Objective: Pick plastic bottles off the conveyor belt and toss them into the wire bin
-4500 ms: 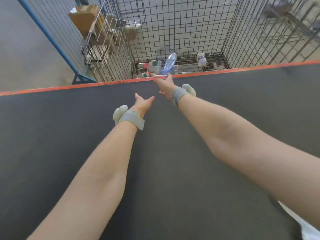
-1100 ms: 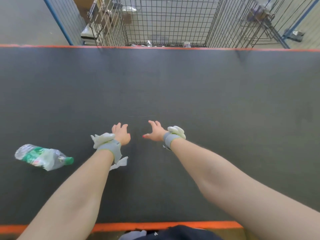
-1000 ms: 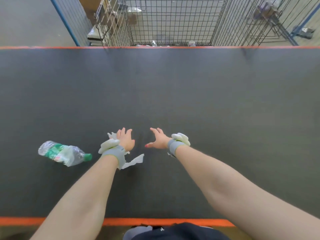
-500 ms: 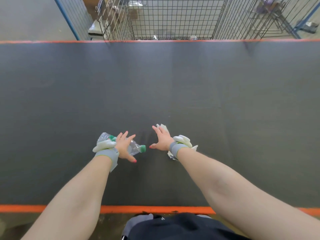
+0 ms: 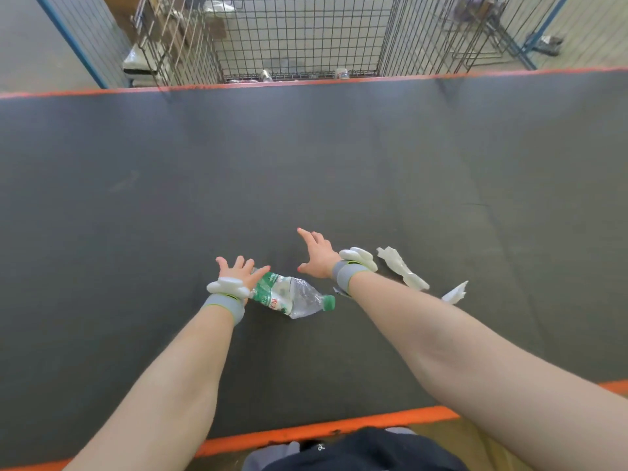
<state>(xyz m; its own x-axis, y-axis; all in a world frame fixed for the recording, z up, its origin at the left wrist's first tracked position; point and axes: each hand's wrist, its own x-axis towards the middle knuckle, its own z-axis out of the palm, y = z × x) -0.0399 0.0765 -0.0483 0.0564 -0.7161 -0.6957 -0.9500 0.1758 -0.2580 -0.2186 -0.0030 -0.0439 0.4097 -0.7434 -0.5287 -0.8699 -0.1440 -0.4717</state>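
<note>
A crushed clear plastic bottle (image 5: 291, 296) with a green label and green cap lies on the dark conveyor belt (image 5: 306, 164), cap pointing right. My left hand (image 5: 239, 270) is over its base end with fingers spread straight and the thumb lying across the bottle. My right hand (image 5: 316, 255) hovers just right of the bottle, fingers extended, holding nothing. The wire bin (image 5: 299, 32) stands beyond the belt's far orange edge, and two bottles (image 5: 266, 75) show at its bottom.
Two white paper scraps (image 5: 402, 271) lie on the belt right of my right wrist. An orange strip (image 5: 326, 428) marks the belt's near edge. More wire cages (image 5: 475, 25) and a cart with boxes (image 5: 170, 32) stand behind the belt.
The bottle has travelled right along the belt, from left of my left hand to under its thumb. The paper scraps have drifted right past my right wrist. My right hand has reached slightly forward.
</note>
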